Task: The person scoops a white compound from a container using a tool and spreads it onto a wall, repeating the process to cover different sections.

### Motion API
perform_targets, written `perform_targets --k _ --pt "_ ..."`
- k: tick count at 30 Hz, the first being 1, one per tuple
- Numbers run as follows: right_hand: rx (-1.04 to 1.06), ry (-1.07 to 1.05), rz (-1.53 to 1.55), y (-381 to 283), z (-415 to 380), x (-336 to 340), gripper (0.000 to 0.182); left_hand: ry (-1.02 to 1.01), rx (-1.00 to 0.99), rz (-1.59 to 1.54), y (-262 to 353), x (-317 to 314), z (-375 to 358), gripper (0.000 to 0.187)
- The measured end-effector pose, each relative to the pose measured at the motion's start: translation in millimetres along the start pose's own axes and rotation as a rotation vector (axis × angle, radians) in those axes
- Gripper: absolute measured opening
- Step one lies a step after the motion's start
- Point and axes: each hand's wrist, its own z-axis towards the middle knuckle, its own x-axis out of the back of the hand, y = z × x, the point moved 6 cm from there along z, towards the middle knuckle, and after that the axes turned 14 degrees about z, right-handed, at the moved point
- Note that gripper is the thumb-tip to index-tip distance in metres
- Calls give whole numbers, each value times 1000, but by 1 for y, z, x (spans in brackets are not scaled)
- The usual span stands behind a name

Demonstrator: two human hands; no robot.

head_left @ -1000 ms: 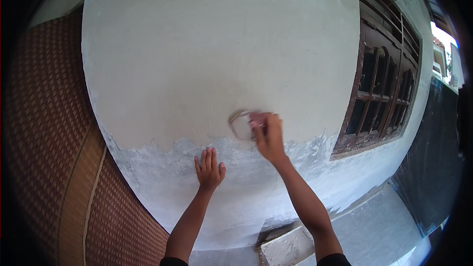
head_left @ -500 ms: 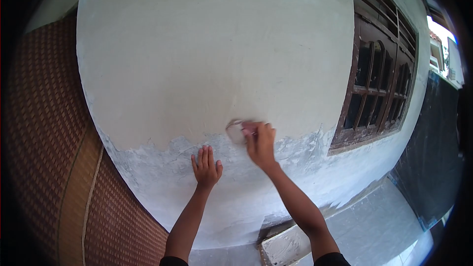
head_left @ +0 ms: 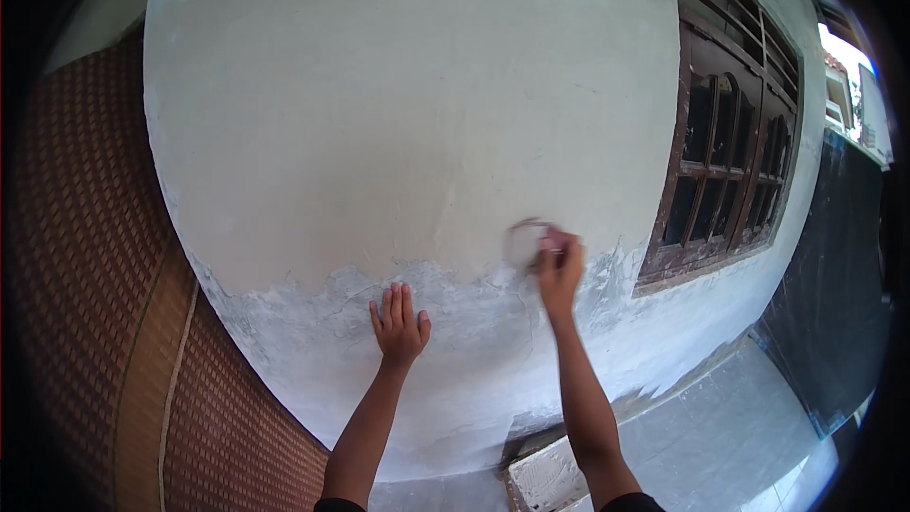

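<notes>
My left hand (head_left: 402,324) lies flat on the wall (head_left: 408,114), fingers stretched, just below the ragged edge where the smooth cream coat meets rough grey-white plaster (head_left: 474,318). Farther right, my right hand (head_left: 561,270) is closed round the reddish handle of a scraper (head_left: 525,243). Its broad pale blade is at the wall, pointing left, near that same edge. Motion blurs the scraper, so its exact outline and any putty on it cannot be made out.
Low down, a shallow tray (head_left: 548,476) with whitish paste stands by the wall's foot on grey floor tiles (head_left: 701,427). A brown wooden window (head_left: 725,152) is set in the wall at right. Woven brown panelling (head_left: 85,228) runs along the left; a dark panel (head_left: 829,275) stands far right.
My right hand has moved right along the wall with the scraper, toward the window. My left hand stays flat in nearly the same place.
</notes>
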Motion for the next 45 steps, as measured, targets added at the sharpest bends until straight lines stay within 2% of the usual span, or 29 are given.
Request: perform_targets --k 2,5,7,10,12,13,14,16,18,19,20,21,22,24,26,27,28,30,32,33,34,35,36,38,40,42,43,44,45 --pt "-312 265 343 1 9 36 17 5 5 6 1 0 1 51" --pt "-184 317 362 0 6 45 20 15 9 11 1 0 0 51" --pt "-278 47 442 -5 -13 6 23 14 6 10 1 -1 -1 51" --pt "-17 -277 -55 -52 -24 -34 22 3 4 -10 1 -1 -1 51" --pt "-3 -157 -1 -30 -12 -14 19 -2 4 -9 0 -1 0 51" --pt "-109 -46 48 4 -8 6 21 -1 11 -3 0 -1 0 51" --pt "-206 111 150 4 0 28 22 10 9 1 1 0 0 50" --pt "-209 278 231 -1 6 54 22 26 13 7 1 0 1 50" --pt "-310 143 434 -8 -5 32 21 23 10 3 1 0 0 50" --pt "-312 32 410 -5 -15 15 20 24 5 -2 1 0 0 50" --pt "-136 -129 192 -16 -22 -2 19 15 9 -5 1 -1 0 50" --pt "-111 -198 276 -54 -25 -21 17 7 14 -7 0 -1 0 50" --pt "0 -329 71 -51 -32 -32 17 6 11 -10 2 -1 0 50" --pt "58 -255 -93 -39 -22 -23 17 -6 13 -8 0 -2 -1 50" --pt "-226 60 191 21 -12 13 18 2 14 0 1 -2 -3 50" --pt "-270 177 184 16 -4 31 19 14 12 3 1 -2 -2 50" --pt "-187 251 136 4 2 41 19 17 19 8 1 -2 -2 50" --pt "-291 118 394 -11 3 17 22 16 12 6 2 -3 -2 50" --pt "-238 -124 351 -48 -2 -27 19 13 10 2 2 -4 -2 50" --pt "-18 -243 175 -73 -2 -45 13 10 12 0 1 -3 -3 50" --pt "298 -350 89 -99 0 -63 16 8 7 -3 1 -3 -2 50" --pt "409 -397 -12 -107 -2 -78 13 16 7 -4 1 -3 -1 50" --pt "402 -394 -14 -104 8 -80 13 22 6 -5 0 -1 -1 50" --pt "470 -288 -99 -101 29 -75 11 14 3 -5 1 -1 -3 50" --pt "-28 -120 139 -75 57 -44 13 20 16 1 0 -2 -1 50" --pt "-25 165 106 -62 70 -15 20 22 10 7 1 -2 -2 50" --pt "-60 147 189 -60 71 -14 24 25 13 8 1 -1 -2 50" --pt "-255 17 398 -73 64 -29 22 26 13 8 0 -1 -2 50" --pt "-115 -105 302 -83 56 -45 20 25 11 6 1 -1 -1 50"
